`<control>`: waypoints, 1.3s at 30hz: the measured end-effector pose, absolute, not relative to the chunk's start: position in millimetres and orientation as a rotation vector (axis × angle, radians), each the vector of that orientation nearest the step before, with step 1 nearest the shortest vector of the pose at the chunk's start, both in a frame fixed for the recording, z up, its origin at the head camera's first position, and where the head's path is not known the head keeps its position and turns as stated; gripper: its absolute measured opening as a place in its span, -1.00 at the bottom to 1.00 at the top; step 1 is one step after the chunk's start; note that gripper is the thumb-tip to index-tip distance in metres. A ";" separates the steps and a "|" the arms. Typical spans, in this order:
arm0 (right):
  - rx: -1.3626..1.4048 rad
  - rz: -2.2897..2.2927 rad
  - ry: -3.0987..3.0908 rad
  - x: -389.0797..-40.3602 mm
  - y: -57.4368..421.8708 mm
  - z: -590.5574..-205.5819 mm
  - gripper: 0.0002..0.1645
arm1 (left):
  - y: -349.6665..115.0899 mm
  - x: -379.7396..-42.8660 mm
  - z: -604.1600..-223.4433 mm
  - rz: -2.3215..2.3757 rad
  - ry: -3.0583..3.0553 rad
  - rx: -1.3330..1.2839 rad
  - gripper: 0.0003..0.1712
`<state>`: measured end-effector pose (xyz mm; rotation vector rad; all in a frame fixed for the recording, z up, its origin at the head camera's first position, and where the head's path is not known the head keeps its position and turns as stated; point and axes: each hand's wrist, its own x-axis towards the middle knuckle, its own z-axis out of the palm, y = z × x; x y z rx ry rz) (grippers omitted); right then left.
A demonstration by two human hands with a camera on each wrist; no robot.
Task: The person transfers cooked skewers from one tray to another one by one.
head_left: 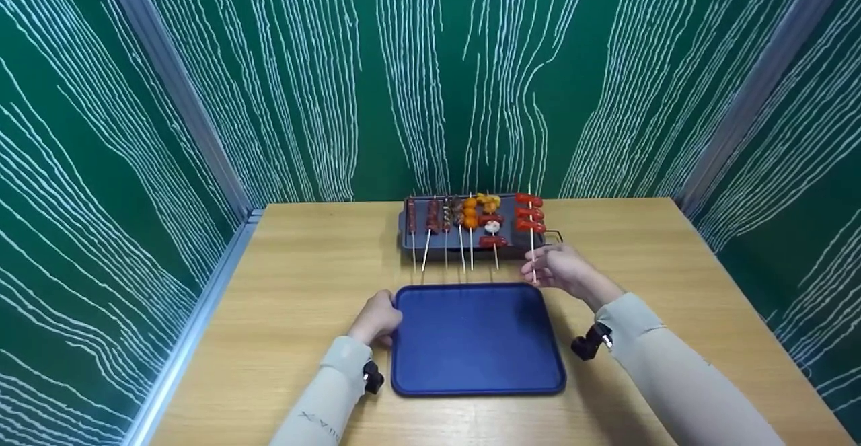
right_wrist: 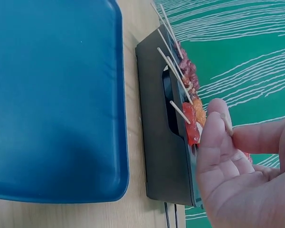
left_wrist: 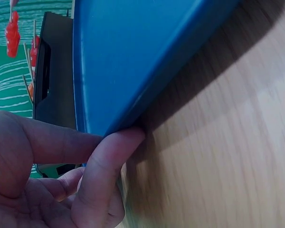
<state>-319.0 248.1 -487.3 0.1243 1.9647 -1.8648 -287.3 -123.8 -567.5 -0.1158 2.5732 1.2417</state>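
My left hand [head_left: 377,316] pinches the left edge of a blue tray [head_left: 477,338] near its far corner, thumb on one side of the rim and fingers on the other. Between thumb and fingers, my right hand [head_left: 564,268] holds the lower end of a wooden skewer [head_left: 533,257] that carries red pieces [head_left: 529,213]. This skewer overlaps the right end of a dark tabletop grill [right_wrist: 159,147] in the head view. In the right wrist view the stick's end [right_wrist: 226,124] shows between the fingertips, while its red pieces are mostly hidden behind the hand.
Several other skewers lie across the grill, bearing dark red meat [head_left: 432,216], orange balls [head_left: 470,213] and mixed pieces [head_left: 492,227], their sticks jutting over its front. A wire handle [head_left: 553,234] sticks out at the grill's right. Green patterned walls [head_left: 403,76] enclose the wooden table [head_left: 289,251].
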 end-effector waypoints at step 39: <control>0.037 -1.677 2.002 -272.0 250.9 -495.0 -0.81 | -125.0 -290.7 -572.3 1.246 2.553 -0.126 -0.87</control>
